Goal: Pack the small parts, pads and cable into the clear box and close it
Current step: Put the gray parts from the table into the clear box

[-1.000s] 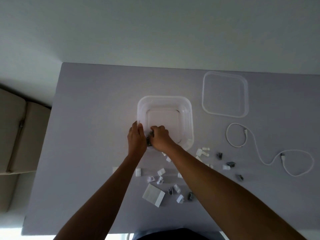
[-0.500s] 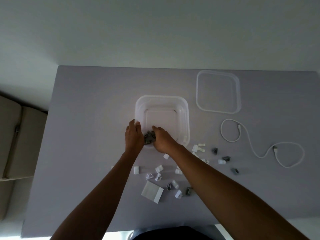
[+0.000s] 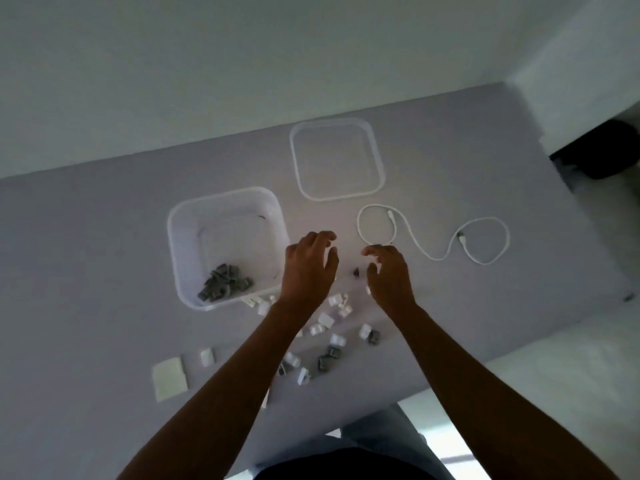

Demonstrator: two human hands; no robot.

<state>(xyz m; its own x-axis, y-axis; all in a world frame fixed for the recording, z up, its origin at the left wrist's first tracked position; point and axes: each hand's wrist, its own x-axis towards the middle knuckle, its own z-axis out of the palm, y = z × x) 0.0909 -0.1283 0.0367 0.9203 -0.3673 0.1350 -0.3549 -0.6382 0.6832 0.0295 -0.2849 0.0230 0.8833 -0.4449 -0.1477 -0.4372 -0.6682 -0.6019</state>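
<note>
Hands over loose parts, right of the box.
Left hand [image 3: 310,268] and right hand [image 3: 388,275], both released and empty, flank a small dark grey plastic clip [image 3: 356,271]; the clear square plastic box [image 3: 180,237] lies left, nearer the left hand.

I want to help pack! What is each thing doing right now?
Clear box: open, grey parts piled inside.
Lid: off, flat on the table.
Cable: loose on the table.
White pad: on the table.
Small parts: scattered outside.
Left hand: open, empty.
Right hand: open, empty.
</note>
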